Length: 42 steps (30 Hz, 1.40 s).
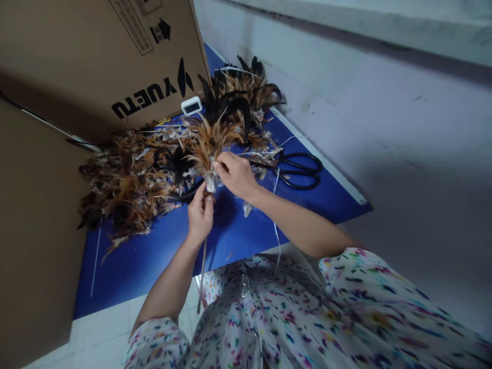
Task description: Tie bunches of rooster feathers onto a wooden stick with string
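Garment (pixel 265 312) below, two hands at one bunch (pixel 210 138) of feathers

The garment is white with small coloured marks, and it fills the bottom of the view. Beyond it, both hands work above a blue table (pixel 134 271). The left hand (pixel 200 215) is narrow, with thumb and fingers closed around a thin stick (pixel 203 271), which goes down past the table edge. The right hand (pixel 235 175) is also narrow; its fingers pinch at the base of the bunch, just above the left hand. Exactly how each finger sits there, I cannot tell. The bunch is at the upper end of the stick, between the hands and the feathers behind; it is brown, and white fluff (pixel 210 183) shows at its base.

To the left of the hands lies a wide pile (pixel 130 177) of brown and dark feathers. Farther back, near the wall (pixel 357 133), is one more heap (pixel 246 84), with long black feathers. Scissors (pixel 300 171) with black handles lie to the right, their blades partly covered. White string (pixel 275 225) hangs over the front edge of the table. Behind the pile stands a box (pixel 96 61), and a small white device (pixel 191 106) is in front of it.
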{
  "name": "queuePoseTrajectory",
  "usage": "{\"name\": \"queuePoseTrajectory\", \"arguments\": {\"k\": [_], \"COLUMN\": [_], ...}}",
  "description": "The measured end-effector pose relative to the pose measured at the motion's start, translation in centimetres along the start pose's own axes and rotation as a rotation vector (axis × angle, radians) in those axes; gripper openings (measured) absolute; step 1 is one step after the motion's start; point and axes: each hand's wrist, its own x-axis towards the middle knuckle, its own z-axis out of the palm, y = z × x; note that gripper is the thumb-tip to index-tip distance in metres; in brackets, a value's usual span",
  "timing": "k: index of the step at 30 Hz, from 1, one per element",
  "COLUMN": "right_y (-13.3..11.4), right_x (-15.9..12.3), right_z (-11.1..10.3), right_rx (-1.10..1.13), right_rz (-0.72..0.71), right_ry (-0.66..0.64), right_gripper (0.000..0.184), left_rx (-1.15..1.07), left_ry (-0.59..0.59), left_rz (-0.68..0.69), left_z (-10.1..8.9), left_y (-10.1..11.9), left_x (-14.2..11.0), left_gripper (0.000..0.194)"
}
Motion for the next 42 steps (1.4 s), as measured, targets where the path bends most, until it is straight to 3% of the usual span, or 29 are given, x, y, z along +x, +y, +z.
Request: {"name": "queuePoseTrajectory", "arguments": {"k": [6,9,14,17,19,23,28,35,42], "right_y": [0.0,0.3,0.8,0.5,0.1,-0.2,-0.3,-0.1,-0.1], "right_x": [0.3,0.6,1.2,1.3,1.3,1.2,1.0,0.9,0.4], "right_z": [0.2,-0.1,-0.8,-1.1,-1.1,-1.0,-0.8,-0.7,0.0], "right_rx": [0.085,0.206,0.516,0.702,0.832,1.005,1.012,1.007,0.979], "right_rz": [0.052,0.144,0.482,0.706,0.763,0.801,0.801,0.759,0.680], "right_ry": [0.057,-0.005,-0.111,-0.185,-0.246,-0.233,-0.249,-0.278,-0.367], "right_gripper": [0.020,0.021,0.036,0.033,0.032,0.033,0.031,0.028,0.035], "left_rx": [-0.063,-0.202,-0.500,-0.587,-0.620,-0.586,-0.463,-0.695,-0.722], "left_ry": [-0.012,-0.009,-0.034,-0.053,-0.089,-0.130,-0.105,-0.252,-0.225], "left_rz": [-0.069,-0.146,-0.250,-0.270,-0.281,-0.290,-0.277,-0.477,-0.552], "left_z": [-0.1,-0.1,-0.1,-0.3,-0.4,-0.5,-0.8,-1.3,-0.8], "left_y": [1.0,1.3,1.7,1.9,1.9,1.9,2.1,3.0,3.7], "left_x": [0.1,0.3,0.7,0.8,0.9,1.0,1.2,1.8,2.2], "left_gripper": [0.041,0.041,0.036,0.034,0.036,0.040,0.044,0.069,0.047]}}
